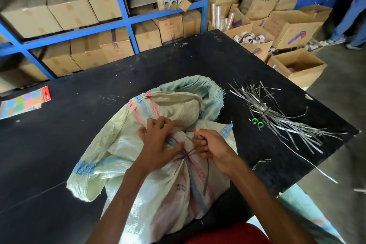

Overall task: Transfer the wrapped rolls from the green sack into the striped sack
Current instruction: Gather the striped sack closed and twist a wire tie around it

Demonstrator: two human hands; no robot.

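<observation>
Head view, left hand (158, 144) pressing striped sack (116, 144) — grip seemingly slack, right hand (213, 144) pinching tie strip (207, 172)

Storeroom or packing warehouse, black tabletop (138, 69) as landmark, blue steel racking (126, 20) behind it stacked with taped cartons (71, 9), open cartons of tape rolls (251, 38) beyond its right corner, bundle of plastic tying strips (277, 117) on its right side
</observation>
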